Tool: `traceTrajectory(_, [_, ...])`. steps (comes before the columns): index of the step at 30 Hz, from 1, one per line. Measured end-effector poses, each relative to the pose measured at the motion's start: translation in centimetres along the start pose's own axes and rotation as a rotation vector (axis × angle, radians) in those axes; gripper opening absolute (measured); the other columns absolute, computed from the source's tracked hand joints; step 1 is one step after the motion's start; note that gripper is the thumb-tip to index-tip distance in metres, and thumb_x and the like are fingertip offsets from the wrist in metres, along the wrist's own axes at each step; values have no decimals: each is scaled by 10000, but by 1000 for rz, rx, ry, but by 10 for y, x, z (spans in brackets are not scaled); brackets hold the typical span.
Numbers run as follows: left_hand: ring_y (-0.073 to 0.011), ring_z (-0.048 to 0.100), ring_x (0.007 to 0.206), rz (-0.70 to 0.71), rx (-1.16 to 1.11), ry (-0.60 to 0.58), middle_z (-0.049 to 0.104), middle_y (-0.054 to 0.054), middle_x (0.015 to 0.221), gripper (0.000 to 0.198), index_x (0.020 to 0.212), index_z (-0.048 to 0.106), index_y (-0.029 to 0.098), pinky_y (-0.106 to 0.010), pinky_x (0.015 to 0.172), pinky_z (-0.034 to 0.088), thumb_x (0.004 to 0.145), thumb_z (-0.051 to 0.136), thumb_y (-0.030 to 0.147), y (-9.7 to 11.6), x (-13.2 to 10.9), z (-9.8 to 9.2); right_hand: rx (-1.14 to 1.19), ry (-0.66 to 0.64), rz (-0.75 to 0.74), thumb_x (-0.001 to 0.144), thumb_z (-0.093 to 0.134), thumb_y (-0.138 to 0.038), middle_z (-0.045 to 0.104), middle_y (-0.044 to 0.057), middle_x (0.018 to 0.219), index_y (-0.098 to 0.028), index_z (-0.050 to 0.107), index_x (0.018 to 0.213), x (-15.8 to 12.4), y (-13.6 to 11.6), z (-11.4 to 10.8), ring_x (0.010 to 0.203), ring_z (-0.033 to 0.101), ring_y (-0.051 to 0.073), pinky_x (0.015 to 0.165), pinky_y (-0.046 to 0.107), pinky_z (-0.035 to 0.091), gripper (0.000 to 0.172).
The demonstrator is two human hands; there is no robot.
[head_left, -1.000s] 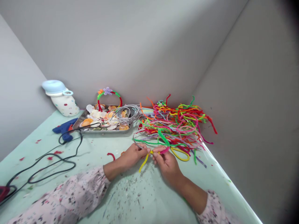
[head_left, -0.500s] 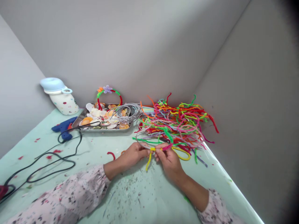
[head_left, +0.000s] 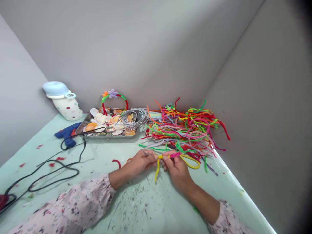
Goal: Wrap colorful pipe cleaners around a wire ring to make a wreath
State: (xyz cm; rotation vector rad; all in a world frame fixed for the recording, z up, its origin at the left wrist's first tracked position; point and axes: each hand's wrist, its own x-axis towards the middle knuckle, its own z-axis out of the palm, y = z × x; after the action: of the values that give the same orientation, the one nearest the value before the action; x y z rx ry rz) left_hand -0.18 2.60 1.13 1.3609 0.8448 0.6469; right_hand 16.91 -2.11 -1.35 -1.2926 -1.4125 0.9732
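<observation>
A grey wire hoop is partly wrapped in pink (head_left: pixel 175 155) and green (head_left: pixel 179 147) pipe cleaner at its right side. Around its near part winds a yellow pipe cleaner (head_left: pixel 157 170), whose loose end hangs down between my hands. My left hand (head_left: pixel 143 161) pinches the wire just left of the yellow turns. With thumb and fingers closed, my right hand (head_left: pixel 175 165) grips the wrapped stretch where yellow meets pink. Much of the hoop is hard to make out against the pile behind it.
A pile of colourful pipe cleaners (head_left: pixel 185 126) lies behind my hands. Left of it, a metal tray (head_left: pixel 112 136) holds shells, coiled wire (head_left: pixel 136 117) and a flowered hoop (head_left: pixel 126 103). Farther left are a blue glue gun (head_left: pixel 67 132), its black cord (head_left: pixel 79 159) and a bottle (head_left: pixel 67 107).
The hoop has tipped over, its green-wrapped part now lower and flatter. The yellow tail has swung slightly right and hangs a little lower. Both hands keep their pinch at nearly the same place.
</observation>
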Motion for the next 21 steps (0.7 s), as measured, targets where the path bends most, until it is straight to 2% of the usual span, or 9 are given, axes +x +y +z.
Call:
traceTrajectory(2, [-87, 344, 472, 5, -22, 16, 426, 15, 520, 342, 575, 527, 145, -257, 468, 222, 799, 559, 401, 1, 1, 1, -3, -12, -7, 914, 488, -412, 584, 7, 709, -207, 578, 927, 0, 0, 0, 612, 563, 165, 597, 290, 474, 224])
traceTrajectory(5, [-85, 351, 478, 4, -19, 33, 438, 12, 532, 307, 565, 505, 149, -253, 474, 225, 777, 568, 362, 0, 2, 3, 2, -28, -3, 921, 478, -407, 581, 8, 721, -205, 569, 945, -1, 0, 0, 619, 564, 160, 596, 287, 474, 222])
traceTrajectory(15, [-88, 343, 488, -22, -26, 50, 430, 21, 507, 230, 566, 525, 149, -251, 479, 220, 736, 581, 293, -4, 1, 1, 54, -58, 7, 915, 490, -410, 583, 8, 742, -200, 558, 958, -3, 1, 3, 628, 580, 155, 585, 280, 493, 225])
traceTrajectory(21, [-87, 353, 486, 39, 39, 17, 444, 24, 544, 304, 636, 545, 146, -241, 473, 235, 806, 572, 396, -5, 0, 3, 113, -26, 7, 914, 494, -422, 567, -6, 713, -200, 558, 906, -1, 1, -1, 601, 557, 137, 569, 268, 481, 231])
